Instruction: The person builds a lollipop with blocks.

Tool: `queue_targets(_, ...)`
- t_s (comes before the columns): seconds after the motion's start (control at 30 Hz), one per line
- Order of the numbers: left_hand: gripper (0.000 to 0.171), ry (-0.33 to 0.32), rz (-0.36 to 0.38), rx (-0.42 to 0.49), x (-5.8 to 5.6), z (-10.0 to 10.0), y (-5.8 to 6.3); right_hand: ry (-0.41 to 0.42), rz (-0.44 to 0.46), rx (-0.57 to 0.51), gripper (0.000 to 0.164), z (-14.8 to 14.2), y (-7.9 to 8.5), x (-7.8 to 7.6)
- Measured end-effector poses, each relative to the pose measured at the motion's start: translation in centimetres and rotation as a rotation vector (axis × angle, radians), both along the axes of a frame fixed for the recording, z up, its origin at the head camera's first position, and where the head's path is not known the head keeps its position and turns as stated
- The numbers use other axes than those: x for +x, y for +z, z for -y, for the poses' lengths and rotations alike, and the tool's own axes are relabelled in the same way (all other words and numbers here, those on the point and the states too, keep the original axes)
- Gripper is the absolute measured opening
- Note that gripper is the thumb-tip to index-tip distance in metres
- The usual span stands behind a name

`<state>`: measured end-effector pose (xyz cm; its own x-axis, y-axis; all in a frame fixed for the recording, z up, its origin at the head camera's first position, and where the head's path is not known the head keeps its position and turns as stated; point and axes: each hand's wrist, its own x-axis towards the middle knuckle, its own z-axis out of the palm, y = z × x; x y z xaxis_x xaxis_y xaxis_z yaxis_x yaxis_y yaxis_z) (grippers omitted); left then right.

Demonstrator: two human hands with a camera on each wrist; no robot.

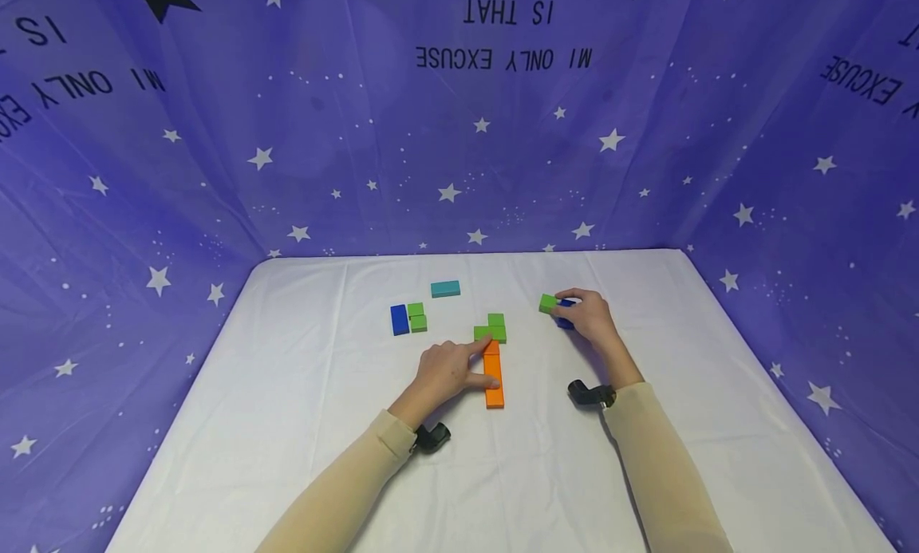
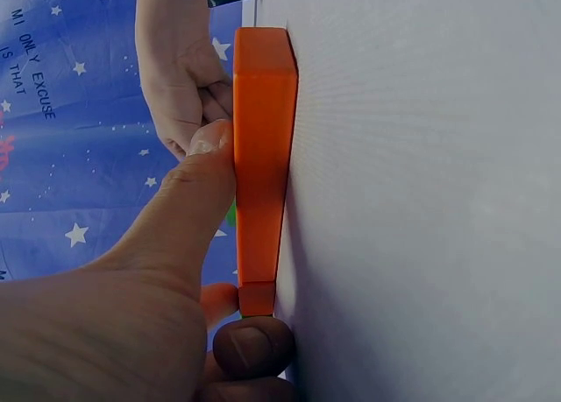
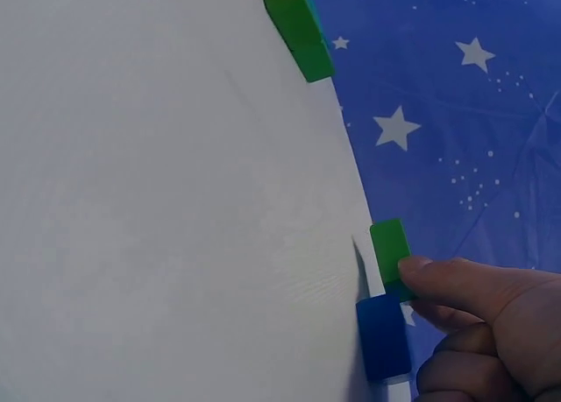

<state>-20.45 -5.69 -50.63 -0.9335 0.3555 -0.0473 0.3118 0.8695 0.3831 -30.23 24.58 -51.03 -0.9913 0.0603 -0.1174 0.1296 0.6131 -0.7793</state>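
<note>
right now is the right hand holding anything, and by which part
The right hand pinches a green block by its end nearer the blue block.

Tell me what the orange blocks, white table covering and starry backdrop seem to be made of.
Orange blocks: perhaps painted wood or plastic; even colour, smooth satin faces, no grain showing.
White table covering: probably matt cloth, judging by faint creases.
Starry backdrop: likely printed fabric, since it hangs in soft folds, though plastic sheeting is possible.
</note>
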Motion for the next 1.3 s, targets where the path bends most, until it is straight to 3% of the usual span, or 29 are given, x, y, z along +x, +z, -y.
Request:
queue_targets(0.4, 0.092, -0.01, 0.002, 0.006, -0.1, 0.0, 0.1, 0.076, -0.021, 0.029, 0.045, 1.1, 1.7, -0.2)
queue_targets(0.73, 0.092, -0.007, -0.003, 0.005, 0.1, 0.0, 0.2, 0.113, -0.03, -0.03, 0.043, 3.3, 3.0, -0.9)
queue_targets(1.3, 0.091, -0.007, -0.006, -0.001, 0.0, 0.1, 0.2, 0.134, -0.054, -0.059, 0.041, 5.9, 2.9, -1.0)
